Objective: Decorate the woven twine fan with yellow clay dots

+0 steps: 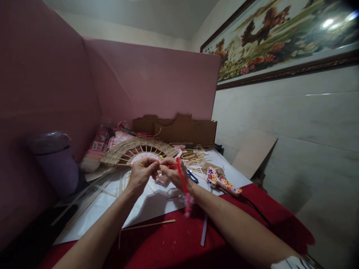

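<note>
Head view: the right hand [174, 173] pinches a thin red cord [183, 177] with a pink end, hanging nearward; the left hand [144, 173] has fingertips pressed together, contents hidden; a tan woven semicircular fan [134, 145] lies farther back; step apparently in hand: fine cord handling; next move calls for steady fingertip alignment.

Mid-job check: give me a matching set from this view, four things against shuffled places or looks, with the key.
1. woven fan
2. red cord
3. glue gun
4. purple container

A. flower-patterned
B. at the far left
C. arched, thin ribs showing
D. hanging in front of the right hand

Pairs: 1-C, 2-D, 3-A, 4-B
</note>
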